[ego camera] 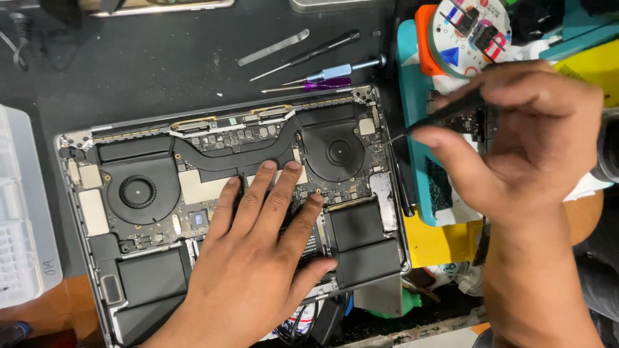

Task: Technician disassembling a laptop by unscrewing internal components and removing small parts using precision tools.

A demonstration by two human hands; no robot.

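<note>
Pressing flat, left hand (258, 258) open on laptop (232, 206); right hand (522, 135) pinching screwdriver (438, 119), tip seemingly at right edge.

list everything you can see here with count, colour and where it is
opened laptop: 1, grey shell, dark insides, centre-left on the mat
cooling fans: 2, black, left and right inside the laptop
work mat: 1, black, under the laptop
metal pry tool: 1, silver, above the laptop
screwdrivers: 3, black, blue and purple handles, above the laptop
plastic parts box: 1, clear white, left edge
teal tray: 1, teal, right of the laptop
round reel: 1, white, top right
black tool: 1, black, tip at the laptop's right edge
left hand: 1, flat on the laptop's insides
right hand: 1, gripping the black tool
</note>
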